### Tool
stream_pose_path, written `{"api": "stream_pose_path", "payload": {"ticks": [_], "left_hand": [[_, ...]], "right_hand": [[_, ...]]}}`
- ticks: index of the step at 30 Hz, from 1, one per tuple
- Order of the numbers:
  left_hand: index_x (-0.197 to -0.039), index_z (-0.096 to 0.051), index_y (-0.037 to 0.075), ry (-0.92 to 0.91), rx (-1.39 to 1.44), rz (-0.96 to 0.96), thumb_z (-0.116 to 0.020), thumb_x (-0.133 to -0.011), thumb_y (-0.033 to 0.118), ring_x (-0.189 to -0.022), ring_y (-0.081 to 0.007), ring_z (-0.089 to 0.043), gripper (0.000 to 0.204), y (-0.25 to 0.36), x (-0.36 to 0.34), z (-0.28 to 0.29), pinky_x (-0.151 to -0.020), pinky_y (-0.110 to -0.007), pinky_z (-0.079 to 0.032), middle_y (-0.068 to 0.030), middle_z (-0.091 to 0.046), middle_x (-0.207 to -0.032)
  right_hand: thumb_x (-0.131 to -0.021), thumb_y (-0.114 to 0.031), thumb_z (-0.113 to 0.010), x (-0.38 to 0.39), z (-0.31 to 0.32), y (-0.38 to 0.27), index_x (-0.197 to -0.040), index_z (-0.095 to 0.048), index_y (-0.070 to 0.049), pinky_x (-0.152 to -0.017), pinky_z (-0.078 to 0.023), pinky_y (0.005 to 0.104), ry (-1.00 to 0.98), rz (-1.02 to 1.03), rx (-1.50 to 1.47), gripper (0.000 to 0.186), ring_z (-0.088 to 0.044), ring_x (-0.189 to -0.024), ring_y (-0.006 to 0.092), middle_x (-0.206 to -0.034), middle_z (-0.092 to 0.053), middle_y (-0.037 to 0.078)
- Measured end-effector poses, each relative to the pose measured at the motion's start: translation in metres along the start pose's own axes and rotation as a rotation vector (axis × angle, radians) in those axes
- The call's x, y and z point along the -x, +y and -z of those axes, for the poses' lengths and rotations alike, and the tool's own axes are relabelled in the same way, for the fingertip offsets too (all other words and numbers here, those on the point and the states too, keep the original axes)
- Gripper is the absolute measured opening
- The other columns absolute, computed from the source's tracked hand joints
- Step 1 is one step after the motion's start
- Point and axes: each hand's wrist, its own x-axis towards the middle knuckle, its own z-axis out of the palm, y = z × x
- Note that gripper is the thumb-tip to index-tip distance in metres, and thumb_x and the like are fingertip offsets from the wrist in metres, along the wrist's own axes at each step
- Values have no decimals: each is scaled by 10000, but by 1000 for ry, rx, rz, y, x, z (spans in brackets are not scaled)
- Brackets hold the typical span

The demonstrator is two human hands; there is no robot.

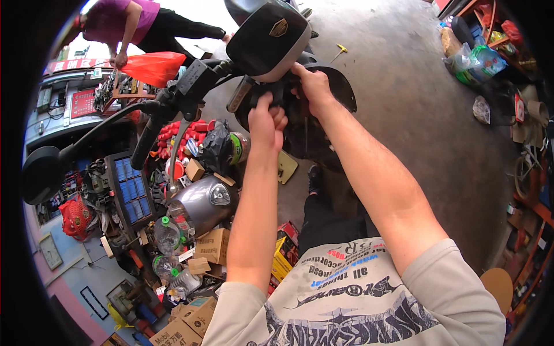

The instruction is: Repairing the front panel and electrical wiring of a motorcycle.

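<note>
A scooter's front end stands before me, its black-and-grey headlight cowl [266, 49] marked with a gold badge. Under the cowl, at the dark front panel [340, 86], both my hands work close together. My left hand [268, 122] has its fingers curled inward; whatever they hold is hidden. Just beneath the cowl's lower edge is my right hand [315, 89], one digit against that edge and the others bent into the dark gap, partly hidden. To the left run the black handlebar grip [147, 138], a brake lever [178, 151] and a round mirror [43, 175].
Left of me are a silver scooter cover [205, 205], plastic bottles [167, 233], cardboard boxes [212, 247] and red parts [184, 135]. A yellow-handled tool [341, 49] lies on the concrete floor. Another person [124, 23] holds a red bag [154, 68]. Shelving [534, 213] lines the right.
</note>
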Motion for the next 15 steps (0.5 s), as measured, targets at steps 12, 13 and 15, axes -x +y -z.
{"api": "stream_pose_path", "payload": {"ticks": [12,13,15], "left_hand": [[-674,-427,156,407,-112,194,-608,-870,254,-415,-34,-265,284,-126,122,193,-393,-227,-188,98,-295,-524],[-673,-432,157,439,-108,235,-613,-863,258,-413,-34,-265,281,-137,134,208,-392,-226,-191,98,-298,-523],[-672,-438,158,478,-92,267,-618,-857,262,-411,-33,-265,279,-154,150,230,-390,-225,-195,99,-301,-522]], "right_hand": [[-881,-249,-594,37,57,28,-857,-607,-9,-475,-386,251,-288,-86,-46,241,-494,-501,132,-688,-513,27],[-881,-233,-591,46,64,35,-862,-607,-10,-481,-383,250,-273,-85,-67,224,-485,-508,129,-684,-504,25],[-880,-198,-580,68,79,47,-867,-603,-11,-491,-387,261,-234,-130,-63,189,-470,-519,132,-672,-482,16]]}}
